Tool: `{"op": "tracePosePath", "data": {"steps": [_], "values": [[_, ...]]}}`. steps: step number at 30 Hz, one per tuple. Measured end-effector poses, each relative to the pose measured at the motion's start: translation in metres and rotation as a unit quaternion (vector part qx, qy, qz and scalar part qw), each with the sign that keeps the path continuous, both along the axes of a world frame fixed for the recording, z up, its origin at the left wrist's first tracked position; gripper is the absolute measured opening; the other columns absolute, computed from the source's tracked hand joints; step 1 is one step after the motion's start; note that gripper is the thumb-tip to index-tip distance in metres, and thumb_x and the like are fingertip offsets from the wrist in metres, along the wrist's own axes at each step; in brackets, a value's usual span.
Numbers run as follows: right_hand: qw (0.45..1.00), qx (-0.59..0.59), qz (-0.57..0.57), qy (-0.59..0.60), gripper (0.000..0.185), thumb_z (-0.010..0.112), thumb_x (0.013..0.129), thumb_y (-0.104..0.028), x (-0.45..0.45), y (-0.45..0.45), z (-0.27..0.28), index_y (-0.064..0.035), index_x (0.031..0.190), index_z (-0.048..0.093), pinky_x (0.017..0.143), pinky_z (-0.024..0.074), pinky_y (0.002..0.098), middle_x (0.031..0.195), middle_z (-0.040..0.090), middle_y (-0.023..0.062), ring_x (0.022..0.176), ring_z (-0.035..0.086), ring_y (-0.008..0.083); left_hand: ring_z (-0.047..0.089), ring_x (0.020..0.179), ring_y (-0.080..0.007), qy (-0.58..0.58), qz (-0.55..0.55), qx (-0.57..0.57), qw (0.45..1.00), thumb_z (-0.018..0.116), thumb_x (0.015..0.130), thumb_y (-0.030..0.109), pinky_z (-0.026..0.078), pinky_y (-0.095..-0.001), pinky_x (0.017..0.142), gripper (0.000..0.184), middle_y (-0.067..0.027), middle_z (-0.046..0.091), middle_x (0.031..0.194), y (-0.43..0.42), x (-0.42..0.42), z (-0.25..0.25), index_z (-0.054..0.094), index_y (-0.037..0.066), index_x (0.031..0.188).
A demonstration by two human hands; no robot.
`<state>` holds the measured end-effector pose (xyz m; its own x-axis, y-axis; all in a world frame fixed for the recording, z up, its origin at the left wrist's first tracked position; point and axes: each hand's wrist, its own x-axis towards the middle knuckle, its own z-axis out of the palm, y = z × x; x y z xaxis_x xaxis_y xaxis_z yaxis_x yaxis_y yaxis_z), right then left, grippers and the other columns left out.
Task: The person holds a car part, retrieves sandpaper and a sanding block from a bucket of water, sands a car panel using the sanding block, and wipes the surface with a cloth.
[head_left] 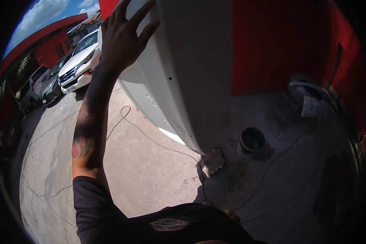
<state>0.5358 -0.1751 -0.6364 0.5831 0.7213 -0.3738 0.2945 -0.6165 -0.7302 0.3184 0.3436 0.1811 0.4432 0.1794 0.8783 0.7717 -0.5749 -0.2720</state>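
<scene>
A tall white panel (162, 85) with small holes stands upright at the centre, its lower tip by a rough stone-like block (213, 162) on the floor. My left hand (126, 34) is raised at the panel's upper left edge, fingers spread and pointing up. Its fingers overlap the panel; whether they press on it cannot be told. Nothing shows in that hand. My right hand is out of sight.
Right of the panel, a dark bucket (252, 140) stands on the concrete floor. A thin hose (150, 140) winds across the ground. Parked cars, including a white one (80, 61), are at the upper left. A red wall (280, 44) rises behind.
</scene>
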Motion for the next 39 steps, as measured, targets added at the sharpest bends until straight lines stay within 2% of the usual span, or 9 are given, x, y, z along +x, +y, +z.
{"op": "tracePosePath", "data": {"steps": [8,16,19,20,26,31,37,38,39], "values": [[0.996,-0.068,0.042,-0.031,0.041,0.055,0.092,-0.042,0.011,0.0,-0.012,-0.0044,0.099,0.069,0.072,0.051,0.0449,0.092,0.069,0.017,0.088,0.068,0.0353,0.033,0.138,-0.0405,0.012,-0.025,0.057,0.998,0.042,0.099,0.055,0.029,-0.0619,0.112,0.056,-0.0223,0.027,0.152,-0.003,-0.002,0.0,0.047,0.024,0.145],[0.995,-0.08,0.049,-0.021,0.043,0.056,0.092,-0.044,0.015,-0.006,-0.026,-0.0041,0.098,0.069,0.072,0.051,0.0437,0.092,0.07,0.0165,0.088,0.068,0.0343,0.034,0.137,-0.0399,-0.009,-0.064,0.093,0.994,0.045,0.099,0.052,0.029,-0.0585,0.112,0.058,-0.024,0.031,0.15,-0.003,-0.004,0.008,0.046,0.016,0.145],[0.99,-0.125,0.062,-0.035,0.043,0.057,0.091,-0.044,0.02,-0.005,-0.035,-0.0035,0.097,0.069,0.072,0.0512,0.0432,0.092,0.069,0.0176,0.088,0.068,0.0347,0.034,0.137,-0.0402,-0.016,-0.067,0.09,0.994,0.046,0.099,0.051,0.029,-0.058,0.111,0.058,-0.0241,0.03,0.15,-0.008,0.002,0.011,0.047,0.016,0.145],[0.988,-0.135,0.045,-0.053,0.042,0.056,0.091,-0.042,0.017,-0.001,-0.041,-0.0024,0.096,0.069,0.073,0.0514,0.046,0.091,0.069,0.0204,0.088,0.068,0.0372,0.034,0.137,-0.0403,-0.018,-0.07,0.085,0.994,0.046,0.099,0.051,0.029,-0.0578,0.111,0.057,-0.0242,0.03,0.15,-0.01,0.002,0.011,0.047,0.017,0.145],[0.993,-0.059,0.053,-0.085,0.035,0.055,0.092,-0.036,0.011,-0.003,-0.02,-0.0033,0.095,0.067,0.072,0.0513,0.0477,0.09,0.068,0.0209,0.086,0.066,0.0392,0.034,0.137,-0.0409,-0.004,-0.059,0.11,0.992,0.049,0.099,0.049,0.028,-0.0562,0.111,0.051,-0.0225,0.031,0.15,-0.004,0.003,0.004,0.057,0.018,0.138],[0.989,0.011,0.062,-0.137,0.03,0.054,0.093,-0.032,0.002,-0.008,-0.016,-0.004,0.095,0.065,0.071,0.0512,0.0492,0.09,0.067,0.0213,0.084,0.065,0.0409,0.034,0.138,-0.0395,-0.019,-0.094,0.1,0.99,0.051,0.098,0.047,0.028,-0.0558,0.112,0.05,-0.0209,0.034,0.15,-0.009,0.005,0.008,0.057,0.018,0.137],[0.997,0.01,0.034,-0.074,0.044,0.05,0.093,-0.036,-0.003,-0.009,0.005,-0.0006,0.116,0.062,0.081,0.0498,0.0532,0.103,0.065,0.028,0.095,0.063,0.0443,0.035,0.138,-0.0394,-0.022,-0.065,0.103,0.992,0.051,0.099,0.046,0.029,-0.0555,0.111,0.049,-0.0197,0.033,0.152,-0.005,0.016,0.008,0.058,0.017,0.136],[0.988,0.03,0.061,-0.137,0.037,0.051,0.093,-0.031,-0.005,-0.01,0.008,-0.0019,0.113,0.061,0.077,0.0499,0.0532,0.098,0.065,0.0263,0.09,0.063,0.0442,0.036,0.137,-0.0391,-0.025,-0.077,0.095,0.992,0.052,0.098,0.045,0.029,-0.0555,0.111,0.047,-0.0191,0.034,0.151,-0.004,0.016,0.005,0.06,0.016,0.134],[0.975,0.048,0.089,-0.199,0.031,0.051,0.092,-0.026,0.0,-0.013,-0.017,-0.0031,0.111,0.06,0.073,0.05,0.0532,0.094,0.065,0.0246,0.085,0.063,0.0442,0.036,0.137,-0.0388,-0.027,-0.089,0.086,0.992,0.053,0.098,0.044,0.03,-0.0554,0.11,0.045,-0.0185,0.035,0.151,-0.004,0.016,0.002,0.061,0.016,0.132]]}}
